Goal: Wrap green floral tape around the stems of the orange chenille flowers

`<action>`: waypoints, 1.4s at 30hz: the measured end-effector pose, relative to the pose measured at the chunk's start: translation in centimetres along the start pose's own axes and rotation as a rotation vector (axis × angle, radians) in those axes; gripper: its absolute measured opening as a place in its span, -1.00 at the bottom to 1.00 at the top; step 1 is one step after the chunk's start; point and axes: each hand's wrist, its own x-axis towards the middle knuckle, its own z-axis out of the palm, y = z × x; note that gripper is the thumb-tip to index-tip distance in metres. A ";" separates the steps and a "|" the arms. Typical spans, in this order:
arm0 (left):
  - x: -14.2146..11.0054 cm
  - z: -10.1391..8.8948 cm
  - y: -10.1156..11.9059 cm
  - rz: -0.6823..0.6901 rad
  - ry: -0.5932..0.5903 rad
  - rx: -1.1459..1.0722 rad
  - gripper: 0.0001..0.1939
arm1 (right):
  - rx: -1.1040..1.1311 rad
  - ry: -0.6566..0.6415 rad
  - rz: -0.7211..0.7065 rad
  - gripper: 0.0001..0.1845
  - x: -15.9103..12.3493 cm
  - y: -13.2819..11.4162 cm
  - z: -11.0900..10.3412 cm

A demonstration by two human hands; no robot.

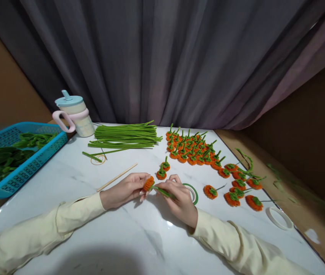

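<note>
My left hand [126, 190] pinches a small orange pipe-cleaner pumpkin [148, 183] between thumb and fingers, above the table. Close on its right, my right hand [181, 200] is closed on a green pipe cleaner [164, 191], whose tip points at the pumpkin's green side. Whether the tip touches the pumpkin, I cannot tell. Just behind the hands, two finished-looking pumpkins [161, 172] with green tops and stems sit on the table. A roll of green tape [196, 195] lies partly hidden behind my right hand.
Green pipe cleaners [125, 133] lie in a bundle at the back. Rows of orange pumpkins [192, 159] fill the right. A wooden stick [117, 177], a rubber band [97, 162], a white ring [279, 218], a lidded cup [83, 124] and a blue basket [33, 162] holding green leaves surround the workspace.
</note>
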 end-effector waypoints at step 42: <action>-0.9 -1.3 3.8 0.727 -0.446 1.614 -0.78 | 0.954 -0.179 0.735 -0.72 0.7 -0.3 -0.1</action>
